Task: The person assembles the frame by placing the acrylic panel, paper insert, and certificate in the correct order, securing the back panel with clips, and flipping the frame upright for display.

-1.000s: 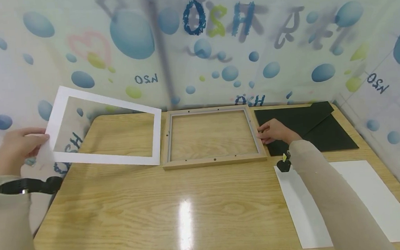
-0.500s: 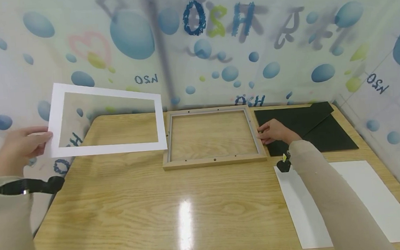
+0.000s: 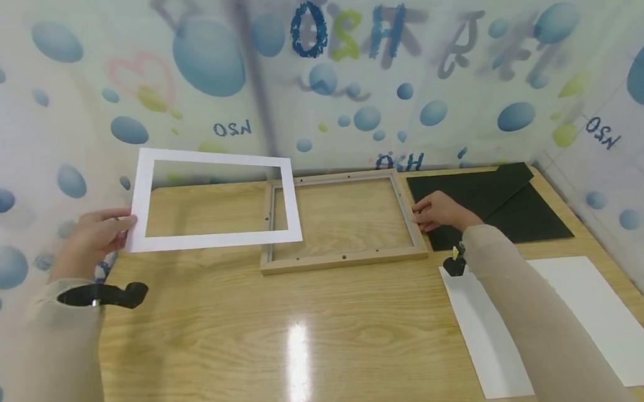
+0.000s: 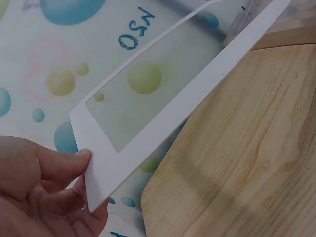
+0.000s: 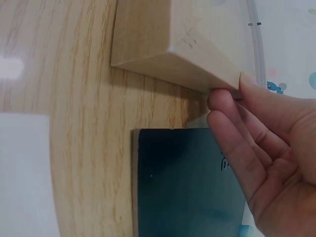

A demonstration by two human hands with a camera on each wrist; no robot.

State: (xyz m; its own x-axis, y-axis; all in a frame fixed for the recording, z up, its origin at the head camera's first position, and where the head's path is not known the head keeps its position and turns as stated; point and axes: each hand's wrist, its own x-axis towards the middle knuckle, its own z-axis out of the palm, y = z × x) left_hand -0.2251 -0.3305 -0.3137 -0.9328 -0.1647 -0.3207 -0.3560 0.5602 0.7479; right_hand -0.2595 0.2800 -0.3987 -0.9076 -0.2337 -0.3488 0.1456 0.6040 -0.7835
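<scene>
My left hand (image 3: pixel 97 232) pinches the left edge of a white picture mat (image 3: pixel 218 240), thumb on one face and fingers behind. The mat is held up tilted above the table, and its right end overlaps the frame's left side in the head view. A light wooden picture frame (image 3: pixel 344 260) lies at the table's back middle, with small dark fasteners along its inner rim. On the frame's right side my right hand (image 3: pixel 440 211) rests; in the right wrist view its thumb and fingertips grip the wooden edge (image 5: pixel 148 44).
Right of the frame lies a black backing board (image 3: pixel 524 212) with a flap-like strut. A white sheet (image 3: pixel 588 313) sits nearer, partly under the right forearm. The wood-grain table (image 3: pixel 224 332) meets a patterned curtain (image 3: pixel 350 118) at its back and sides.
My left hand has brought the mat rightward and levelled its lower edge, so it now overlaps the frame's left side in view. The right hand and the frame stay put.
</scene>
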